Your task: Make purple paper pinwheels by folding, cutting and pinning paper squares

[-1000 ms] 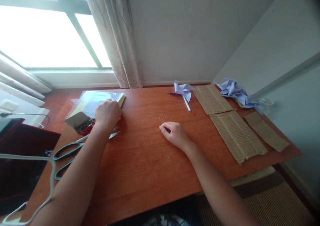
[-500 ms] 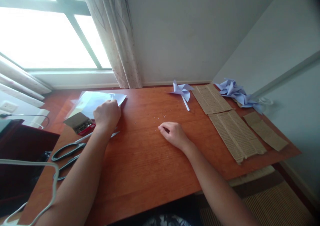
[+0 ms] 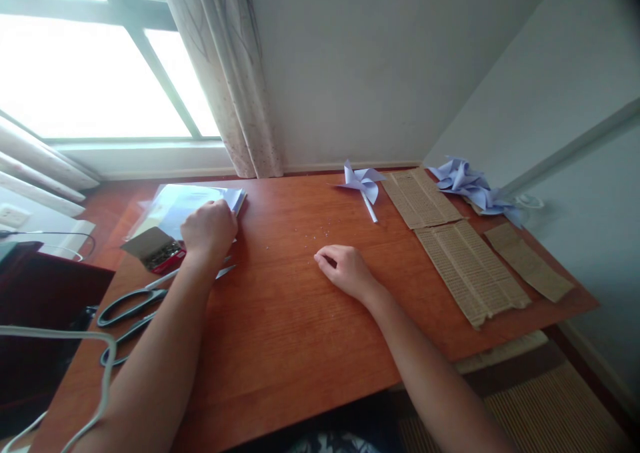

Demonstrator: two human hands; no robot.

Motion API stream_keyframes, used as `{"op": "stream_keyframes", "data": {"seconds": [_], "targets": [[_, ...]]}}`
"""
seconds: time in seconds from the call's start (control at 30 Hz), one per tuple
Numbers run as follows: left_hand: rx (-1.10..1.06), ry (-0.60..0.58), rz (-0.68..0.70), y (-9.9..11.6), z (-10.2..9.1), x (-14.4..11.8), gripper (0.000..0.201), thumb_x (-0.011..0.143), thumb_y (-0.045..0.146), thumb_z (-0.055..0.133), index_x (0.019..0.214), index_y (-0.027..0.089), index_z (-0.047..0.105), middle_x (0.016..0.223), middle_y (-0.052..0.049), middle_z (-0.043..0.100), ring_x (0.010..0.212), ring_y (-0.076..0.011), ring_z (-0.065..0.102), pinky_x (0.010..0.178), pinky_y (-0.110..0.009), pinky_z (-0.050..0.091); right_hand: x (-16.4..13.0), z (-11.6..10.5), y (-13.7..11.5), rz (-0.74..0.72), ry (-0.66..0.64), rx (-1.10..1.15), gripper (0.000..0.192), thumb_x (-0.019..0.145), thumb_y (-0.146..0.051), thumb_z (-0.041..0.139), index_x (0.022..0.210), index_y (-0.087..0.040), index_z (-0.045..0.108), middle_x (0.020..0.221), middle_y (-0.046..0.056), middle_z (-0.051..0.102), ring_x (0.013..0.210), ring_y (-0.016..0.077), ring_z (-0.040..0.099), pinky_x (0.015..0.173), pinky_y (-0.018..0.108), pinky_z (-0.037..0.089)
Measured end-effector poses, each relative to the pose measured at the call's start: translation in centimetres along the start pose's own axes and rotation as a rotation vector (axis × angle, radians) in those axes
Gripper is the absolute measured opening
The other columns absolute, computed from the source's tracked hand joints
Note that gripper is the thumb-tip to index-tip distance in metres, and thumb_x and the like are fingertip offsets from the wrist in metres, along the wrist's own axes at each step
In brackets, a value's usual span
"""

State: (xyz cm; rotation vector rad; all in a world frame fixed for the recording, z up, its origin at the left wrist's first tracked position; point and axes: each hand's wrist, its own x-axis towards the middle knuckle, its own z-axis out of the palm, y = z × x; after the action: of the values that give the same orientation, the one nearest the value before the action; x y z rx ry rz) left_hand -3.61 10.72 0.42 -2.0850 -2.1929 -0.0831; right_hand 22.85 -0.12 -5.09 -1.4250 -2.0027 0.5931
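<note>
My left hand (image 3: 210, 229) is closed, knuckles up, over the near right part of a clear plastic sleeve with paper (image 3: 173, 203). Its fingertips are hidden, so whether it grips anything does not show. Beside that wrist lies an open red box of small metal pieces (image 3: 165, 256). Under the forearm are scissors (image 3: 133, 309) with dark handles and a thin white stick (image 3: 163, 279). My right hand (image 3: 345, 271) rests on the table with fingers curled and thumb against them, nothing visible inside. Tiny pale bits (image 3: 320, 233) lie just beyond it.
A paper pinwheel (image 3: 363, 183) on a white stick lies at the table's back. Right of it are corrugated cardboard pieces (image 3: 470, 266), a smaller brown strip (image 3: 529, 261) and a pile of folded paper pinwheels (image 3: 473, 186). A white cable (image 3: 107, 366) loops at the lower left.
The sheet corner by my left hand sits slightly lower and further left, and a paper edge shows there. My left hand has shifted slightly; my right hand stays in place.
</note>
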Motion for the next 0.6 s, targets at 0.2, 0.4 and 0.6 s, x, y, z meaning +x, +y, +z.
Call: {"op": "stream_keyframes", "data": {"seconds": [0.2,0.4,0.6], "targets": [[-0.022,0.122,-0.044,0.6,-0.5,-0.6,0.039,0.102,0.034,0.031,0.112,0.014,0.062,0.113,-0.017,0.069,0.092,-0.0331,0.067,0.070,-0.037,0.045,0.0,0.0,0.0,0.001,-0.003,0.004,0.023,0.097,-0.023,0.057,0.077,-0.020,0.066,0.083,0.004,0.074,0.077,0.0171,0.067,0.072,0.027,0.043],[-0.040,0.167,-0.012,1.5,-0.6,-1.2,0.038,0.103,0.035,0.031,0.110,0.018,0.064,0.110,-0.014,0.071,0.093,-0.0307,0.066,0.068,-0.034,0.040,0.0,0.0,0.0,-0.001,0.003,0.024,0.022,0.097,-0.022,0.057,0.077,-0.020,0.067,0.083,0.004,0.075,0.077,0.0177,0.068,0.072,0.028,0.045],[-0.105,0.179,0.244,3.7,0.0,-4.5,0.033,0.103,0.033,0.039,0.100,0.020,0.069,0.101,-0.010,0.075,0.090,-0.0284,0.069,0.065,-0.034,0.038,-0.2,-0.4,-0.4,-0.004,0.052,0.093,0.015,0.097,-0.024,0.058,0.088,-0.022,0.070,0.091,0.004,0.076,0.084,0.0186,0.070,0.079,0.030,0.051]]}}
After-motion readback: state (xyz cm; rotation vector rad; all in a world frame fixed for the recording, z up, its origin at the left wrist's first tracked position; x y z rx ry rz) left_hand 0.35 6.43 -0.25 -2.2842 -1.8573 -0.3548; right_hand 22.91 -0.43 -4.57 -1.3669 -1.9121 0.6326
